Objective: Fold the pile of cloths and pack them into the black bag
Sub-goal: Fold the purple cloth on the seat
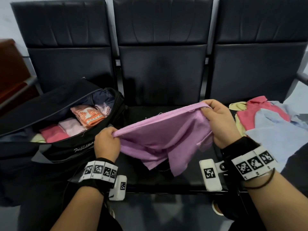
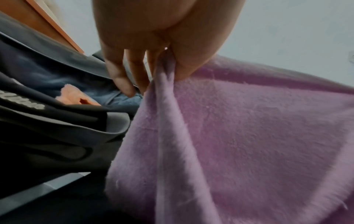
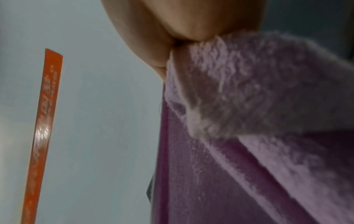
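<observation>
A purple fleece cloth [image 1: 160, 134] hangs in the air above the middle black seat [image 1: 166, 100], stretched between both hands. My left hand [image 1: 109, 140] pinches its left corner [image 2: 164, 72]. My right hand [image 1: 215, 114] pinches the upper right corner [image 3: 191, 50], held higher and farther back. The cloth's lower part droops in loose folds toward the seat front. The open black bag [image 1: 70, 147] lies on the left seat, holding several folded cloths: pink [image 1: 53, 132], pale pink [image 1: 71, 125], orange patterned [image 1: 88, 115]. The unfolded pile [image 1: 266, 120] lies on the right seat.
Three black padded chairs stand in a row with tall backs [image 1: 163, 22]. A brown wooden piece of furniture [image 1: 11, 70] is at the far left. Pink, yellow and light blue cloths make up the pile. An orange strip [image 3: 44, 128] shows on the wall in the right wrist view.
</observation>
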A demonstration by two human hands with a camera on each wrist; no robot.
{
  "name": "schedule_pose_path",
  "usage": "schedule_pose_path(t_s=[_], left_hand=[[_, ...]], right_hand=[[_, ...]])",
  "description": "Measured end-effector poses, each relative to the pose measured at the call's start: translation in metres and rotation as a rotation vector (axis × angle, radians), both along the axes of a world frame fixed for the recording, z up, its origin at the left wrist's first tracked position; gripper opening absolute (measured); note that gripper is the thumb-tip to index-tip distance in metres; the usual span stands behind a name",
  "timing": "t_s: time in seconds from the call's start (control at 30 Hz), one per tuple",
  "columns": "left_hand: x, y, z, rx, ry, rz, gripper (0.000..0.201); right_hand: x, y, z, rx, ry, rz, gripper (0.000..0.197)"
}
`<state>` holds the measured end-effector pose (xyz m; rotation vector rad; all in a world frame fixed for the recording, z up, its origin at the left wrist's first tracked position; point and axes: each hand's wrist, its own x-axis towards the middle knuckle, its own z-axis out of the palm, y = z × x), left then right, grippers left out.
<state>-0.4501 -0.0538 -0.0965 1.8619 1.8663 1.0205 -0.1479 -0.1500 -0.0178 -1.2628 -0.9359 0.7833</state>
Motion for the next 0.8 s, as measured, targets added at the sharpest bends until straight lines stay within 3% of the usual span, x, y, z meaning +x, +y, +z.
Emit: schedule_pose_path(t_s=[0.13,0.3,0.4,0.5,0.67,0.8], left_hand=[[-0.016,0.008,0.002,0.023,-0.010,0.078,0.025],[-0.029,0.012,0.013,0.039,-0.142,0.186,0.027],[-0.029,0.011,0.026,0.115,-0.188,0.120,0.021],[-0.007,0.001,0.041,0.127,-0.255,-0.061,0.017],[0.050,-0.029,0.053,0.068,-0.243,-0.372,0.011],[0.067,-0.047,0.055,0.035,-0.255,-0.554,0.014]], right_hand=[[0.009,0.003,-0.008,0.008,-0.034,-0.136,0.022],[0.022,0.009,-0.013,0.065,0.108,-0.346,0.022],[0.023,0.007,-0.012,0.054,0.045,-0.376,0.018],[-0.002,0.001,-0.007,0.008,-0.134,-0.232,0.018],[-0.068,0.001,-0.018,-0.062,-0.409,0.274,0.041],[-0.084,0.006,-0.035,-0.168,-0.669,0.379,0.016]])
